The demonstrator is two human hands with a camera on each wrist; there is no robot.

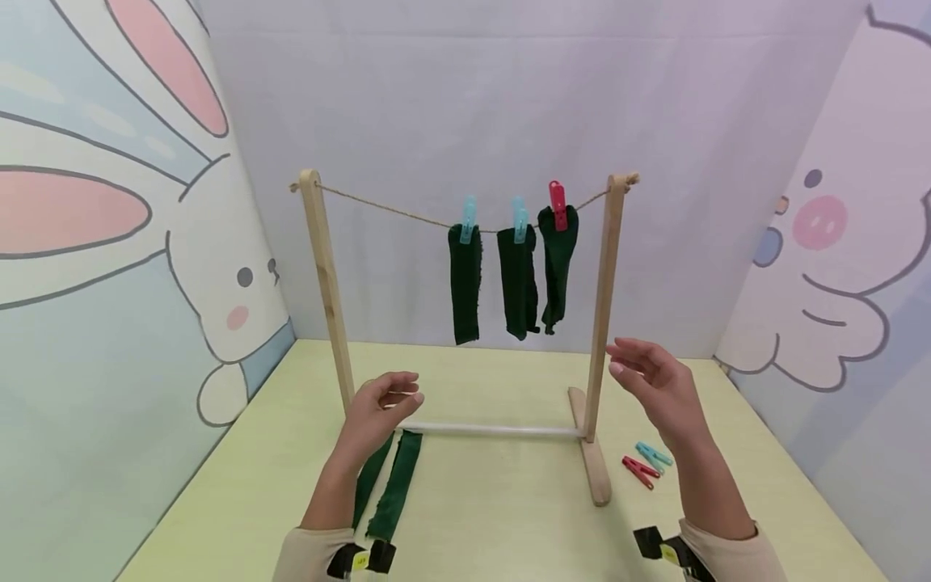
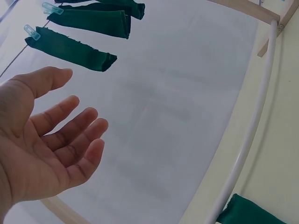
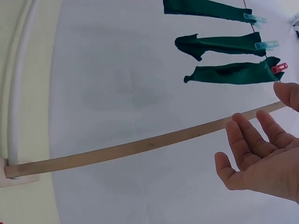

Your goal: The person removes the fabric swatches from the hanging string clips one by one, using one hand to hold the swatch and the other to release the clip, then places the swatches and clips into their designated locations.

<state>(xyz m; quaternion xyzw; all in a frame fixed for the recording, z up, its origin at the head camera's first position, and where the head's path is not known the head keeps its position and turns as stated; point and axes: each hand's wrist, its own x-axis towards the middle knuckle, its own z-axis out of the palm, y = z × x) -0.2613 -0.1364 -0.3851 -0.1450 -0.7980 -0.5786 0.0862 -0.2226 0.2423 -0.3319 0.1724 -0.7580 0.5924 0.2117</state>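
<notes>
Three dark green cloth strips hang from a twine line between two wooden posts. Blue clothespins [image 1: 469, 220] pin the left strip [image 1: 465, 283] and the middle strip [image 1: 518, 283]; a red clothespin [image 1: 558, 205] holds the right strip [image 1: 557, 271]. My left hand [image 1: 380, 411] is in the air near the left post [image 1: 329, 291], fingers loosely bent, nothing in it. Beside the right post [image 1: 608, 307] hovers my right hand [image 1: 656, 390], also holding nothing. Both wrist views show relaxed fingers apart from the cloth. Two more green strips [image 1: 396, 485] lie on the table, partly behind the left hand.
A red clothespin [image 1: 640, 472] and a blue clothespin [image 1: 654, 457] lie on the table, right of the stand's wooden foot [image 1: 595, 469]. A white rod [image 1: 494, 430] joins the posts low down. Walls with cartoon animals flank the table [image 1: 509, 509].
</notes>
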